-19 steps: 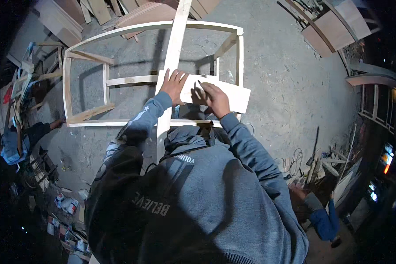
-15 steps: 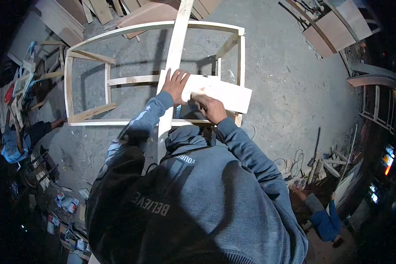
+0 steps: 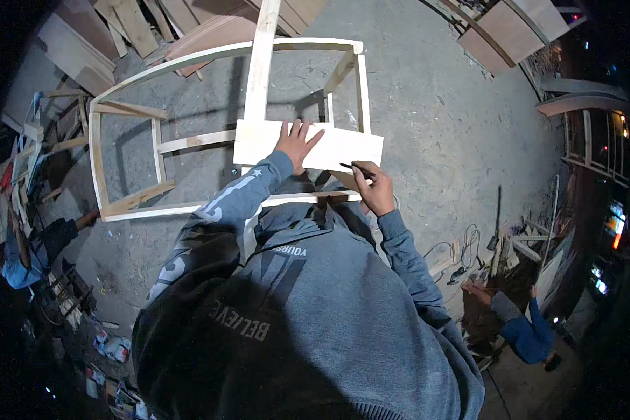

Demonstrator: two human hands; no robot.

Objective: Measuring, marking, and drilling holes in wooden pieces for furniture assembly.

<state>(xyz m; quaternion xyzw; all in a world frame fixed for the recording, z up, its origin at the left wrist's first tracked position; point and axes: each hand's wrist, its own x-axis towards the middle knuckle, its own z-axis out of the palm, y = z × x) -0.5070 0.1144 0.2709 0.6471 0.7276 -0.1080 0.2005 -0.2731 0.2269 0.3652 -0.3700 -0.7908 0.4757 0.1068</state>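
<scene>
The pale flat board (image 3: 308, 145) lies across the top of a light wooden frame (image 3: 154, 150) on the concrete floor (image 3: 434, 119), over a long upright plank (image 3: 261, 63). Your left hand (image 3: 295, 143) presses flat on the board with its fingers spread open. Your right hand (image 3: 375, 190), at the board's near right edge, has its fingers closed around a dark pencil (image 3: 358, 169) whose tip touches the board. Another person (image 3: 518, 322) crouches well apart at the lower right.

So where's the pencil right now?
In the head view, the pencil is in the right hand, right of centre, its tip at the lower edge of the pale flat board lying across the wooden frame.
</scene>
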